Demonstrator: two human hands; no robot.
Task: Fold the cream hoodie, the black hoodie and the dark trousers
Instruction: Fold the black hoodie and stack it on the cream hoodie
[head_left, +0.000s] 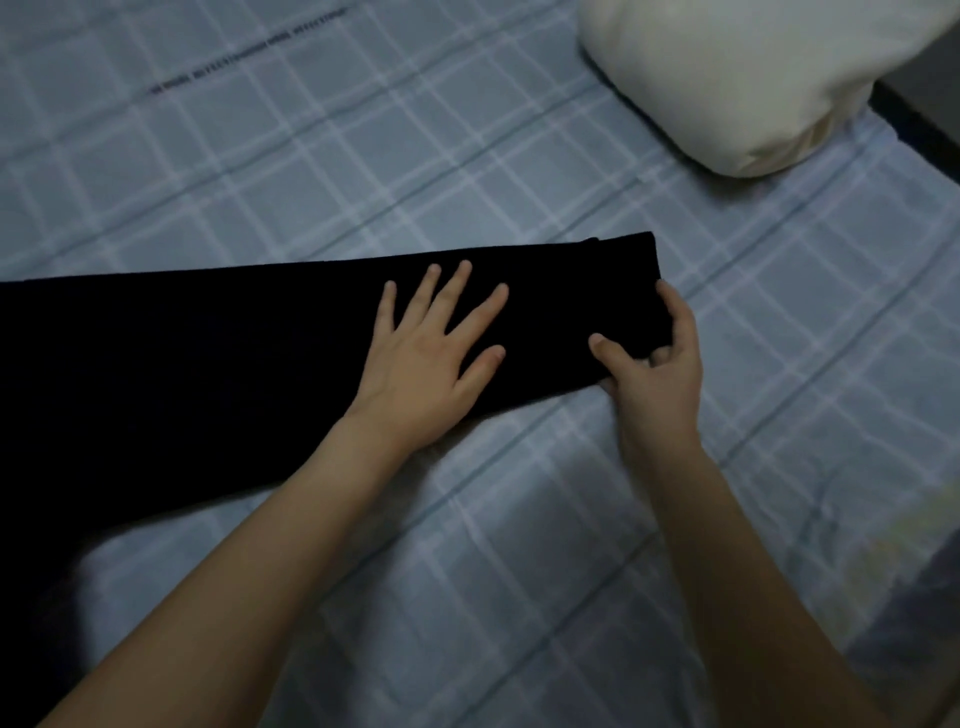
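Observation:
The dark trousers (208, 364) lie flat across the bed as a long black band, running from the left edge to a narrow end at the centre right. My left hand (426, 364) presses flat on the fabric, fingers spread. My right hand (654, 358) grips the trousers' narrow end, thumb on top and fingers curled round the edge. A folded cream hoodie (743, 78) sits at the top right. No black hoodie is in view.
The bed is covered by a light blue checked sheet (363, 156). A dark edge beyond the bed (924, 109) shows at the far right, beside the cream hoodie.

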